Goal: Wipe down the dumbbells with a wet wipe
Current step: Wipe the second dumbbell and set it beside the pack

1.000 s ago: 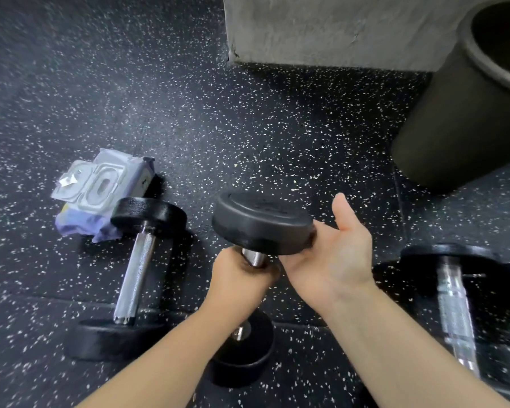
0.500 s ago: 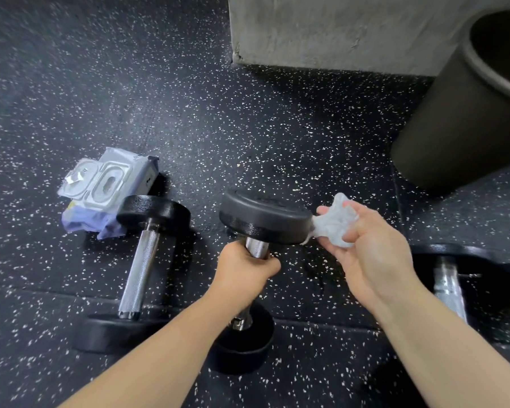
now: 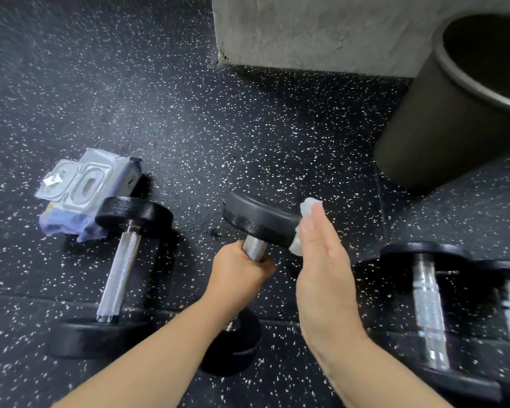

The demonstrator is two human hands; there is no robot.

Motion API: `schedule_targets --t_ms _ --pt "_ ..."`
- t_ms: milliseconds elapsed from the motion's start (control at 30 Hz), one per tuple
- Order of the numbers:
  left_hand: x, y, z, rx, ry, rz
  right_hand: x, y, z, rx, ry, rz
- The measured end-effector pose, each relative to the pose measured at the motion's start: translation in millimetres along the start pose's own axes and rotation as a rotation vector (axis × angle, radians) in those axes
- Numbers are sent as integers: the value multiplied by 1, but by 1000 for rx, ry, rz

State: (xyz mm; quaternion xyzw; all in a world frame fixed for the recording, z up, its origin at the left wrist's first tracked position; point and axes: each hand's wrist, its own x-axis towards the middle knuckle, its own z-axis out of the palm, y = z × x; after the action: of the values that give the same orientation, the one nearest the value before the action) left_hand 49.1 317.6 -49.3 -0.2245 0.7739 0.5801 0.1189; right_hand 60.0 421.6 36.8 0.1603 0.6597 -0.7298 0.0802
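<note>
My left hand (image 3: 238, 275) grips the chrome handle of a black dumbbell (image 3: 258, 219), held tilted with its lower head near the floor. My right hand (image 3: 321, 260) has straight fingers and presses a crumpled white wet wipe (image 3: 309, 208) against the right edge of the dumbbell's upper head. A second dumbbell (image 3: 121, 269) lies on the floor to the left. Two more dumbbells (image 3: 427, 307) lie at the right.
A pack of wet wipes (image 3: 83, 187) with its lid flipped up lies on the speckled rubber floor at the left, behind the second dumbbell. A dark round bin (image 3: 454, 113) stands at the upper right beside a concrete block (image 3: 321, 30).
My right hand turned from pinching the wipe beside the head to pressing it flat against the head's edge. The held dumbbell tilted a little more to the left.
</note>
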Motion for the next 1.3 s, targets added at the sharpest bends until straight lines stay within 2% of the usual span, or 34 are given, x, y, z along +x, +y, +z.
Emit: schedule_targets --t_ms 133,267,333,433,500,633,833,900,933,1067,1133,1200,1300 --pt "-2 2 -5 -36 17 -16 -5 5 -3 70 7 -66" --pt "-3 2 -11 -64 37 -4 1 15 -1 -32 97 -207" --pt "-2 2 -12 -66 63 -10 6 20 2 -128 138 -284" --pt "0 2 -14 -93 86 -49 13 24 5 -440 200 -401" --pt "1 0 -16 -125 87 -79 17 26 9 -476 163 -421" --pt "2 -4 -24 -118 91 -55 18 28 22 -358 47 -410" --pt "-4 -2 -31 -197 102 -43 21 27 29 -545 71 -688" --pt "-4 -1 -30 -183 93 -61 24 28 30 -466 69 -640" --pt "-2 -1 -29 -176 99 -74 28 29 30 -398 73 -560" --pt "2 0 -26 -162 120 -139 52 29 29 -101 65 -63" --pt "2 1 -25 -154 115 -150 57 25 27 -30 76 61" --pt "3 0 -24 -132 133 -149 47 21 29 -59 93 -17" --pt "2 1 -27 -90 127 -80 24 12 41 -369 78 -404"
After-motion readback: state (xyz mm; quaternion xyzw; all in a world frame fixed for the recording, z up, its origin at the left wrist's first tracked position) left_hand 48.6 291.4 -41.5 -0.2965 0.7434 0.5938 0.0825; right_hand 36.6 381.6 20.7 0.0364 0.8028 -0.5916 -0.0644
